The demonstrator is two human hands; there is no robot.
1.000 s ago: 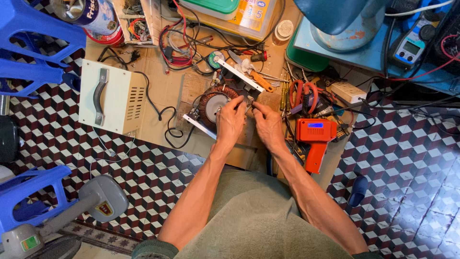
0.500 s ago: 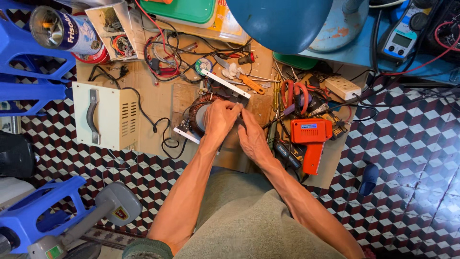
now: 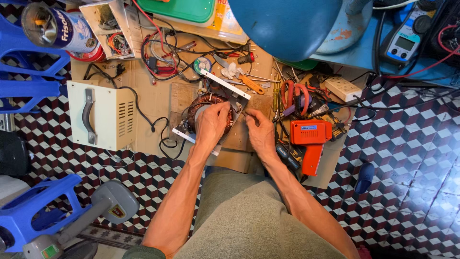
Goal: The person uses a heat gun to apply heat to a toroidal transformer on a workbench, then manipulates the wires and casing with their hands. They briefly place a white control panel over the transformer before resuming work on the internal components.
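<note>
A round copper-wound coil on a pale metal frame lies on brown cardboard on the floor. My left hand rests flat on top of the coil, fingers curled over its rim. My right hand is just right of it, fingertips pinching something small at the coil's right edge; what it pinches is too small to make out. An orange pistol-shaped soldering gun lies right beside my right wrist.
A cream metal box with a handle sits left of the coil. Tangled wires, pliers, a white power strip and a can crowd the far side. Blue plastic stools stand left; a multimeter lies at upper right.
My left hand has slid from the coil's right side onto its top. My right hand stays at the coil's right edge. The view has shifted slightly.
</note>
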